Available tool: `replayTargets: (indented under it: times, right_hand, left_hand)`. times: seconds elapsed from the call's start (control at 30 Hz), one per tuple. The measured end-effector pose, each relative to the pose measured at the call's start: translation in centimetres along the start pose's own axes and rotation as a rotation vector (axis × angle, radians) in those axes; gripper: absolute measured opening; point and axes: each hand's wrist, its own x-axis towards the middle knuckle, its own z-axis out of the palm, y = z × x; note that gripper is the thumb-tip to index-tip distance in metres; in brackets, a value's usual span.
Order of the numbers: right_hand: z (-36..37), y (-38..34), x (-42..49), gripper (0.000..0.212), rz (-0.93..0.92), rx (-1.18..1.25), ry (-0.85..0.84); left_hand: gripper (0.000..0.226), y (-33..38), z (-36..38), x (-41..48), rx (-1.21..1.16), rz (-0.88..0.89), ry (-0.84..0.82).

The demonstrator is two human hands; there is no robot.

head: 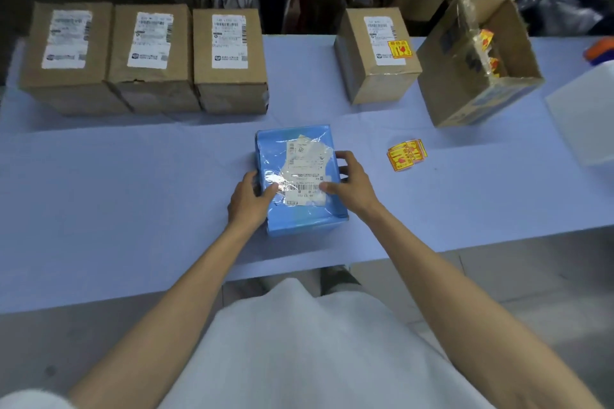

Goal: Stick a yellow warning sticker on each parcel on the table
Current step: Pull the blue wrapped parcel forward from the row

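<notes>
Fingers of the left hand (251, 199) and right hand (352, 183) curl round opposite sides of the blue parcel (305, 221), thumbs on top, holding it flat on the table (133, 192). The left should probably steady it while the right fetches one of the yellow stickers (407, 154) lying just right of the grip, then presses it onto bare wrap. The wrap is glossy, the taped white label (307, 173) is crumpled, and no sticker shows yet.

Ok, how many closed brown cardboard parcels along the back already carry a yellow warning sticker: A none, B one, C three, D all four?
B: only the rightmost closed brown cardboard parcel bears a yellow warning sticker; the three left brown parcels show just white labels.
</notes>
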Motion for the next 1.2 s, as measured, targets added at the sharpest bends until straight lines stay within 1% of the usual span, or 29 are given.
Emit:
replayTargets:
  times: [0.1,0.17,0.23,0.33,0.43,0.47,0.53,0.6,0.63,0.67,0.73,0.8,0.87,0.9,1.03,1.07,1.13,1.2]
  right_hand:
    - [0.3,0.8,-0.8,0.064,-0.040,0.025,0.042]
    - [0.2,1.0,-0.9,0.065,-0.055,0.035,0.059]
    - [-0.3,1.0,-0.6,0.063,-0.063,0.022,0.068]
    - [-1.2,1.2,0.2,0.063,-0.051,0.018,0.075]
    - [-2.1,1.3,1.1,0.063,-0.054,0.030,0.034]
    - [-2.5,1.3,1.4,0.059,-0.050,0.043,0.004]
    - [-3.5,1.7,2.3,0.044,-0.019,0.111,-0.060]
    - [-4.8,2.0,3.3,0.031,0.014,0.147,-0.038]
    - [-5.7,2.2,3.9,0.027,0.014,0.090,0.026]
    - [-6.6,2.5,4.6,0.027,0.002,-0.027,0.111]
    - [-8.4,3.2,5.5,0.032,-0.014,-0.352,0.256]
    - [-9.4,4.4,6.1,0.033,0.027,-0.646,0.302]
    - [-9.7,5.8,6.3,0.033,0.058,-0.874,0.211]
    - [-9.6,6.5,6.1,0.035,0.034,-0.956,0.173]
    - [-8.5,8.6,5.6,0.035,-0.178,-1.248,0.101]
    - [-8.3,8.6,5.6,0.035,-0.204,-1.266,0.049]
    - [-8.4,8.0,5.2,0.032,-0.331,-1.327,0.071]
    - [-8.7,6.7,5.2,0.024,-0.278,-1.209,0.050]
  left_hand:
    - [0.037,0.7,0.3,-0.7,-0.053,0.000,0.033]
    - [0.037,1.1,0.6,-0.8,-0.064,0.003,0.057]
    - [0.038,1.7,1.1,-0.8,-0.049,0.016,0.064]
    - [0.045,2.7,2.0,-0.6,-0.056,0.032,0.030]
    - [0.046,3.5,2.7,-0.3,-0.082,0.005,0.039]
    - [0.044,3.6,2.9,-0.2,-0.077,-0.005,0.061]
    - [0.040,3.8,3.3,-0.1,-0.062,-0.009,0.095]
    - [0.038,4.1,3.7,-0.1,-0.069,-0.002,0.101]
    - [0.039,4.2,3.9,-0.1,-0.080,0.005,0.103]
    - [0.040,4.2,4.0,-0.1,-0.091,0.008,0.107]
    - [0.043,4.4,4.3,-0.2,-0.113,0.000,0.123]
    - [0.045,4.5,4.4,-0.3,-0.134,-0.020,0.137]
    - [0.045,4.6,4.6,-0.2,-0.152,-0.033,0.143]
    - [0.044,4.7,4.6,-0.2,-0.158,-0.035,0.146]
    - [0.042,4.8,4.9,-0.3,-0.142,-0.038,0.174]
    - [0.042,4.7,4.9,-0.3,-0.133,-0.043,0.174]
    - [0.042,4.8,4.8,-0.3,-0.128,-0.054,0.166]
    - [0.047,5.2,4.7,-0.6,-0.105,-0.070,0.148]
